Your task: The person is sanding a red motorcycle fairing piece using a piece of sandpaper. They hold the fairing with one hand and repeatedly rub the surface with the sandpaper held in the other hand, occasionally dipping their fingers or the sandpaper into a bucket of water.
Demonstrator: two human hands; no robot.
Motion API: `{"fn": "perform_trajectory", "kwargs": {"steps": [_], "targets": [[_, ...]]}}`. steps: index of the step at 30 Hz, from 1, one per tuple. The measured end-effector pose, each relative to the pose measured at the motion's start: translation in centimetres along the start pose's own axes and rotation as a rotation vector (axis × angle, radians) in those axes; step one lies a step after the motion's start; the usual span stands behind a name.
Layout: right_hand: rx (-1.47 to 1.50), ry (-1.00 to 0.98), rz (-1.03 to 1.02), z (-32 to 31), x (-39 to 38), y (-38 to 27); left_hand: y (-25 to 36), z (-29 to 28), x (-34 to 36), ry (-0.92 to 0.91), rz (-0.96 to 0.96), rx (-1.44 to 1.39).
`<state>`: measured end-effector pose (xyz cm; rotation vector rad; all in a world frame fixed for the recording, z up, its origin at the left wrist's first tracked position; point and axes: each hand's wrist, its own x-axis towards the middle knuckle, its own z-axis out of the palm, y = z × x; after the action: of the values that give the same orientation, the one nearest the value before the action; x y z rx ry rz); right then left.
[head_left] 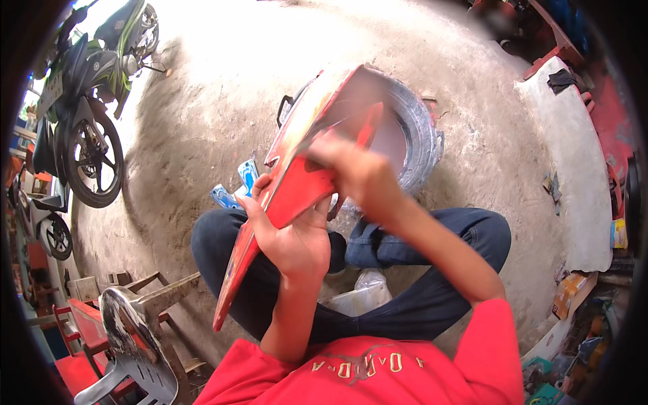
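My left hand [293,239] grips a long red motorcycle body panel [297,196] from below, thumb on its near edge and fingers behind it. The panel slants from my left knee up over a round grey basin [422,145], and its paint looks worn pale along the upper part. My right hand [361,169] is closed against the panel's face, smeared by motion. Something dark shows at its fingertips, but I cannot make out what it is. Murky greyish liquid shows inside the basin.
Blue-and-white patterned pieces [248,174] lie by my left knee. A white plastic container [358,300] sits between my legs. A motorcycle [94,145] stands at the far left, a worn plastic chair [138,337] at the near left. Clutter [574,293] lines the right side.
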<state>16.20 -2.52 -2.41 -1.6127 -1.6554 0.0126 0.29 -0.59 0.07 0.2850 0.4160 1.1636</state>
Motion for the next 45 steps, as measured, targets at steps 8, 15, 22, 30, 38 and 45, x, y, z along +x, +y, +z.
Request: {"fn": "perform_trajectory", "kwargs": {"steps": [8, 15, 22, 30, 38, 45], "targets": [[0.108, 0.093, 0.149, -0.7, -1.3, 3.1, 0.0, 0.8, -0.4, 0.013, -0.022, -0.007], [0.095, 0.139, 0.15, -0.4, -2.0, 4.5, 0.0, 1.2, -0.5, -0.007, -0.036, -0.014], [0.04, 0.131, -0.278, -0.1, -3.3, -0.9, 0.1, -0.5, 0.0, -0.01, 0.02, 0.036], [0.094, 0.079, -0.233, -0.6, -3.5, -3.0, 0.3, 0.4, -0.3, 0.007, 0.001, 0.0], [0.014, 0.184, -0.055, 0.3, -2.4, 0.8, 0.1, 0.8, -0.3, 0.046, 0.017, 0.02], [0.151, 0.055, 0.563, -0.9, -1.6, 6.9, -0.3, 1.0, -0.5, -0.022, -0.034, -0.037]]}}
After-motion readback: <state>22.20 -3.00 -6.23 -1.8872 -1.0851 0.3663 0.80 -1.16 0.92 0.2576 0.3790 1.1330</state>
